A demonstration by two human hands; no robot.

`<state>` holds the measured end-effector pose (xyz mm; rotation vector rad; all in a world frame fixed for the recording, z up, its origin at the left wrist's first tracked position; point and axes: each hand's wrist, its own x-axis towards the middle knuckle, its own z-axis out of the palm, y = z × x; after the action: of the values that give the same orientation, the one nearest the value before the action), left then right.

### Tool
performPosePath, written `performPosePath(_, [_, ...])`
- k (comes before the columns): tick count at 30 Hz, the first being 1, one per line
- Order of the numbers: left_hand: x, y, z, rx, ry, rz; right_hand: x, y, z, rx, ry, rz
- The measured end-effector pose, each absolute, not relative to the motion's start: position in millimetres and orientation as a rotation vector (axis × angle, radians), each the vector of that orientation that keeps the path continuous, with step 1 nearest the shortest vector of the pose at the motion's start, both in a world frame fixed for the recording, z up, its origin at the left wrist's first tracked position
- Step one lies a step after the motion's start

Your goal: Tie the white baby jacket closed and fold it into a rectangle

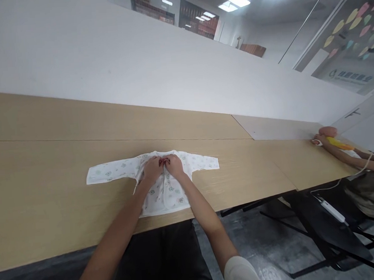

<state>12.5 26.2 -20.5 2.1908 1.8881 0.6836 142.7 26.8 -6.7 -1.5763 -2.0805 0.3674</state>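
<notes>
A small white long-sleeved baby shirt [152, 200] with a scattered print lies face up on the table, its sleeves spread out to both sides. My left hand [152, 168] and my right hand [174, 164] meet at the front opening, just below the neckline. Both hands have their fingers bent and pinched together on the shirt's front edges. The fingertips nearly touch each other, and the exact bit of cloth or fastener between them is too small to make out.
The long wooden table [51, 217] runs along a white wall [72, 58]. At the far right another person's arms [345, 156] rest near a yellow item [339, 143] and a round brownish object [328, 131]. A white power strip [333, 211] lies on a black folding chair [321, 228].
</notes>
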Motion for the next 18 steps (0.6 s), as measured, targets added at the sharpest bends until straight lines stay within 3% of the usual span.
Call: performPosePath(18, [10.2, 25.3, -20.4, 2.17, 1.723, 0.839, 141.9, 28.8, -6.8, -1.567, -1.711, 0.63])
